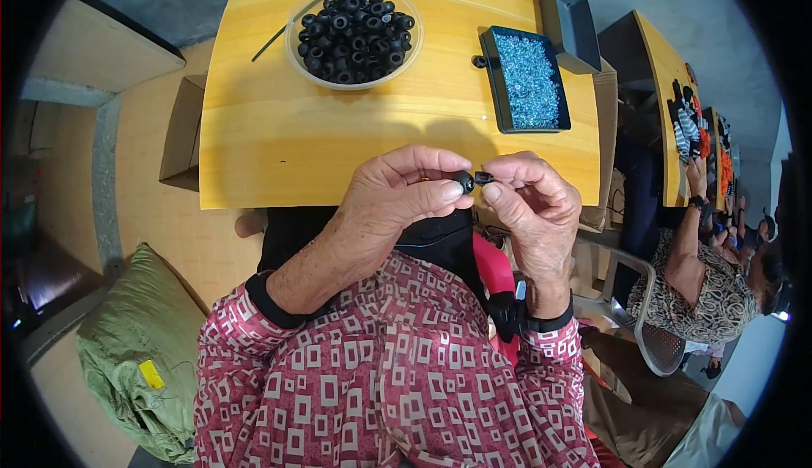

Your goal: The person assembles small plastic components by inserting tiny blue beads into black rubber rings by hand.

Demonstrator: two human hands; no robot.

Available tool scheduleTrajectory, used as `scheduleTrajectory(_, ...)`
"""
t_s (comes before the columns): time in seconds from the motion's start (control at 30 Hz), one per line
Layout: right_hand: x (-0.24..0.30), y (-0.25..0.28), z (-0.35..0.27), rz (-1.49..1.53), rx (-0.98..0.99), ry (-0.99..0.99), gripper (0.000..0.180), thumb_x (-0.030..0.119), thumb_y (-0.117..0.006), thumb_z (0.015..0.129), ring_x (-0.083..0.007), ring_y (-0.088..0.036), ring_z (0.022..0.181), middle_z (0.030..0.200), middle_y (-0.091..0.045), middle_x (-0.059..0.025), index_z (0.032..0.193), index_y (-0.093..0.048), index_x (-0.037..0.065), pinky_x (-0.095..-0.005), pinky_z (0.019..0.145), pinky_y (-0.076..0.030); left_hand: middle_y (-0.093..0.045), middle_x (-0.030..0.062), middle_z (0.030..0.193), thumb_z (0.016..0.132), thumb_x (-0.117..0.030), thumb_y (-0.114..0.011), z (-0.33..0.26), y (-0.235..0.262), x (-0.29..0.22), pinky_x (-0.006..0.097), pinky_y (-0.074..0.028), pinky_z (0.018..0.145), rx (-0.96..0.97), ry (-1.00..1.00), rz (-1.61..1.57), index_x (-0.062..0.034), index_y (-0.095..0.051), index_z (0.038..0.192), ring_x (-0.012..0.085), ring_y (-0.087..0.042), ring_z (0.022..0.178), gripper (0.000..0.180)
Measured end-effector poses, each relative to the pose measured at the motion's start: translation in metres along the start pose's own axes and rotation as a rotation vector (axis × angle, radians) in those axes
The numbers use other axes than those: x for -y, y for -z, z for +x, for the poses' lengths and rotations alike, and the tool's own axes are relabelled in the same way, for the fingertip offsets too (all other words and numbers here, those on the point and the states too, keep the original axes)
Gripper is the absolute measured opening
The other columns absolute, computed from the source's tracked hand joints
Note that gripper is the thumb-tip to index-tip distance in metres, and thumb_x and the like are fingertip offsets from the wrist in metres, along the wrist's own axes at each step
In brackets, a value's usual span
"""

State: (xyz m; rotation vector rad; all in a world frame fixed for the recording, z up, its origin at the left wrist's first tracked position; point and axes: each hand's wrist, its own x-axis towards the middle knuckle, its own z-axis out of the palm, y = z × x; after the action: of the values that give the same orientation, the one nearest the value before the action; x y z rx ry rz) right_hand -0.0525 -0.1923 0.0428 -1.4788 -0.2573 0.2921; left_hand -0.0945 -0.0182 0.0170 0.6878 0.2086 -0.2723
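My left hand [397, 193] pinches a small round black part [463, 182] between thumb and forefinger, just above the near edge of the yellow wooden table [279, 130]. My right hand [529, 193] holds a second tiny black piece [484, 178] against it, so the two parts touch at their tips. Both hands hover close together over my lap. Far across the table stands a clear bowl [353, 32] heaped with several black ring-shaped parts. To its right lies a black tray [524, 79] filled with small pale blue pieces.
An empty black tray [568, 21] sits behind the blue-filled one. A thin dark rod [313, 11] lies left of the bowl. A green sack [139, 350] rests on the floor at my left. Another person [710, 273] sits at the right beside a neighbouring table.
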Motion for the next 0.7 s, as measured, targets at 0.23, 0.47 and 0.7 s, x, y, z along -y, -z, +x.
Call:
scheduleTrajectory(0.23,0.0,0.0005,0.0003,-0.184,0.026,0.111,0.02,-0.008,-0.067,0.077,-0.009,-0.053,0.078,0.09,-0.061,-0.0051,0.096,-0.065,-0.002,-0.0219,0.071,-0.043,-0.064,0.0088,0.102,0.085,-0.005,-0.063,-0.0007,0.0026,-0.0006,0.022,-0.054,0.077,0.014,0.044,0.077,-0.0005,-0.06,0.11,0.0148,-0.065,0.089,0.026)
scheduleTrajectory(0.47,0.0056,0.0,-0.001,-0.208,-0.019,0.14,0.016,-0.006,-0.067,0.078,-0.0085,-0.052,0.076,0.086,-0.061,-0.0037,0.094,-0.066,-0.002,-0.0213,0.069,-0.042,-0.064,0.0085,0.1,0.085,-0.004,-0.064,0.0001,0.0001,0.0018,0.023,-0.054,0.078,0.019,0.027,0.052,-0.0003,-0.06,0.108,0.0153,-0.065,0.089,0.024)
scheduleTrajectory(0.7,0.0005,0.0006,-0.0048,-0.13,-0.056,0.066,0.015,-0.004,-0.068,0.079,-0.0065,-0.052,0.072,0.083,-0.061,-0.0025,0.094,-0.066,-0.002,-0.0193,0.065,-0.041,-0.063,0.0083,0.101,0.084,-0.003,-0.064,0.0002,0.0011,-0.0002,0.024,-0.054,0.079,0.009,0.05,0.03,-0.0008,-0.06,0.107,0.0168,-0.065,0.091,0.023)
